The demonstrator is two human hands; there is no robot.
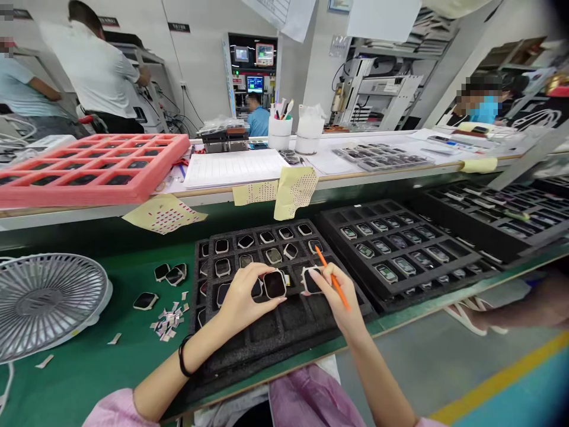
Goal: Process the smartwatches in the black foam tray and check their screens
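Observation:
A watch case (274, 284) with a dark screen is held by its edges between the thumb and fingers of my left hand (243, 292). A small yellow-and-white piece shows at its right side. My right hand (338, 292) pinches a second watch case (312, 281), and an orange stick (334, 277) lies slantwise through its fingers. Both hands are over a black foam tray (288, 317) whose back compartments hold several watch cases. Some front compartments hold nothing.
A white fan (53, 302) stands at the left. Loose watch cases (146, 300) and small paper strips (169, 321) lie on the green mat (128, 362). More black trays (400, 249) are at the right. A shelf edge (213, 193) with a red foam tray (146, 187) runs behind. People are in the background.

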